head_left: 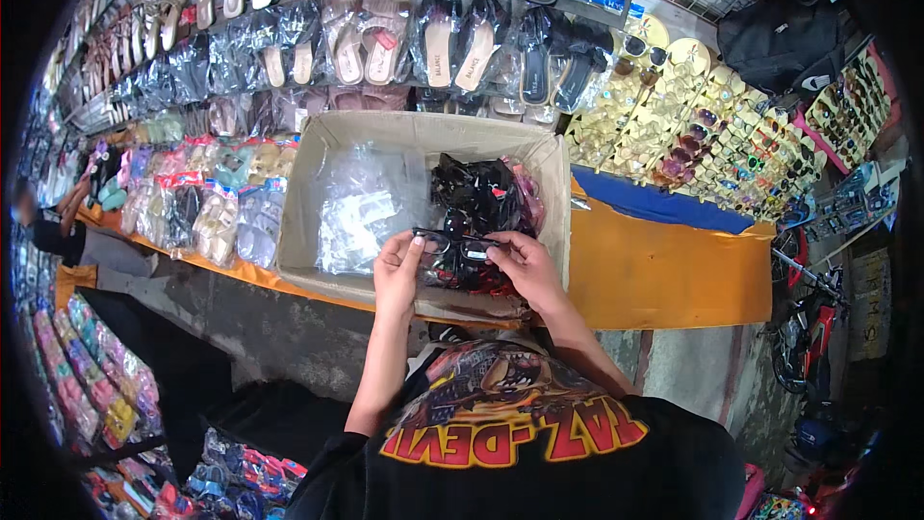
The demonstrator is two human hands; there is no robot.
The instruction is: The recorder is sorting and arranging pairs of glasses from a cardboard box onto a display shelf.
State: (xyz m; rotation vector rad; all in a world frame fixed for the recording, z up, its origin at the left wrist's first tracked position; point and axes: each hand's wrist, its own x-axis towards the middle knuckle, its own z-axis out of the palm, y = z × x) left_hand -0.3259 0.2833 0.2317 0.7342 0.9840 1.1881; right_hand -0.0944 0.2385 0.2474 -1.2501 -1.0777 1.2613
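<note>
Between my two hands I hold a pair of black-framed eyeglasses (476, 250) over an open cardboard box (317, 141). My left hand (397, 263) pinches the left end of the frame with thumb and fingers. At the other end, my right hand (525, 267) grips the frame by its right lens, which bears a small pale sticker. Clear plastic bags (361, 206) fill the left half of the box. Dark eyewear (473, 188), loosely heaped, lies in the right half, with some pink and red pieces along its edge.
Sandals in clear bags (451, 43) line the racks behind the box. Sunglasses on yellow display boards (693, 123) stand at the right, above an orange-covered table (671, 267). A person (61, 231) is at the far left. A motorbike (805, 339) is parked at the right.
</note>
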